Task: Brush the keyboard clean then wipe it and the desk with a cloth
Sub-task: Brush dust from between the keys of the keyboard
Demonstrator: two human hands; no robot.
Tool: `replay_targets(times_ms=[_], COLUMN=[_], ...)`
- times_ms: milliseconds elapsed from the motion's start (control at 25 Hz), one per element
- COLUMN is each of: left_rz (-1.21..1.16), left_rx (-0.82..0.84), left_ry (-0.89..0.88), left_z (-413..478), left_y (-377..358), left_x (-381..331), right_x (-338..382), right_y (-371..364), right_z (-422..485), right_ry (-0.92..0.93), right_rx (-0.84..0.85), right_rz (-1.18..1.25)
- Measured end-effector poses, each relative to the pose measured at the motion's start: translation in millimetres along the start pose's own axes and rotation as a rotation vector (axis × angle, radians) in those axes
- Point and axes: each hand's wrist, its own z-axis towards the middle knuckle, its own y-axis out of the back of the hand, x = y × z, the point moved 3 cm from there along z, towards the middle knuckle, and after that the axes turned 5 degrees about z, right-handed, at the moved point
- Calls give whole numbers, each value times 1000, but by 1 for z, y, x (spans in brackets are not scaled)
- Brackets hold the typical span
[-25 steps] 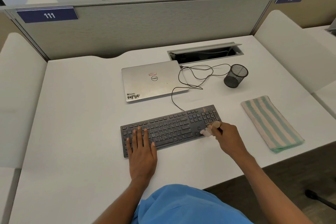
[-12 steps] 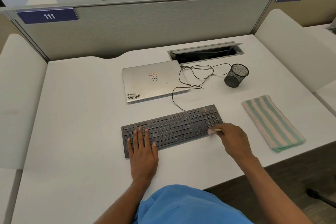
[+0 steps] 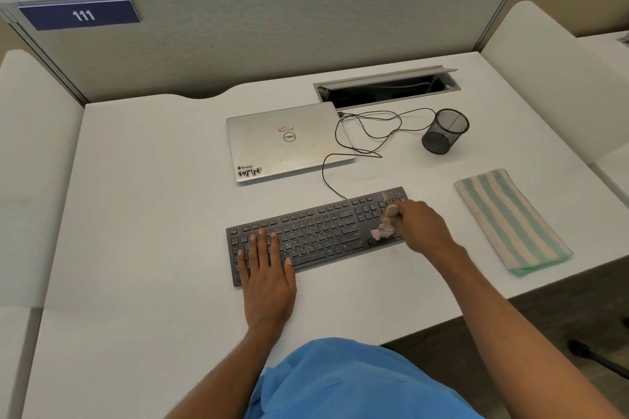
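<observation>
A dark grey keyboard lies slightly slanted on the white desk. My left hand rests flat with straight fingers on the keyboard's left end. My right hand grips a small brush with a wooden handle and pale bristles, the bristles touching the keys near the number pad at the right end. A folded cloth with green and cream stripes lies on the desk to the right of the keyboard, apart from both hands.
A shut silver laptop lies behind the keyboard, with a black cable looping beside it. A black mesh cup lies tipped over at the back right. An open cable hatch sits before the grey partition. The desk's front edge runs near the cloth.
My right hand swept the brush over the keyboard's right end, out toward the edge and back onto the keys. My left hand stayed flat on the left end.
</observation>
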Motion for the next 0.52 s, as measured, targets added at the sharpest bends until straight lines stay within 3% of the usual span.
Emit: replay_targets(times_ms=[80,240,520], left_rz=[0,-3,17], left_rx=[-2,6,10], left_ry=[1,9,8], left_z=[0,0,0], left_y=[0,0,0], left_x=[1,0,2], right_x=[5,18,7], right_y=[3,-15,0], right_z=[3,10,15], right_ry=[-11,72,29], right_rx=[-1,112,63], right_rz=[-19,204,77])
